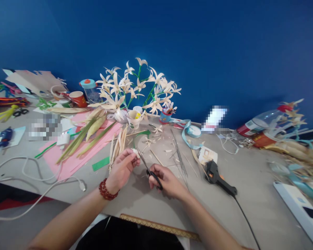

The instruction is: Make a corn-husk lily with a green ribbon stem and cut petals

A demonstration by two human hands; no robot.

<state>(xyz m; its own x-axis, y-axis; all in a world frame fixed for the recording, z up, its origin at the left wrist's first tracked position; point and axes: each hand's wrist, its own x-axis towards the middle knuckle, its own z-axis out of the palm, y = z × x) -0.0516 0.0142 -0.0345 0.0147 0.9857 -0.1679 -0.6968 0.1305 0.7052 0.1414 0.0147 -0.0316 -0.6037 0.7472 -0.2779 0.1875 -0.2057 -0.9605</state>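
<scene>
My left hand, with a dark red bead bracelet at the wrist, pinches a small pale piece of corn husk between thumb and fingers. The fingers of my right hand are in the black handles of a pair of scissors. Its blades point up and left and reach the husk piece; whether they are cutting into it I cannot tell. Just beyond the hands lie pale husk strips and small husk scraps. Behind them rise pale husk flowers on green stems.
On the right are a black glue gun, thin wires, light-blue ribbon and a lying plastic bottle. To the left, husks rest on pink paper, near white cables. A patterned strip lies along the table's front edge.
</scene>
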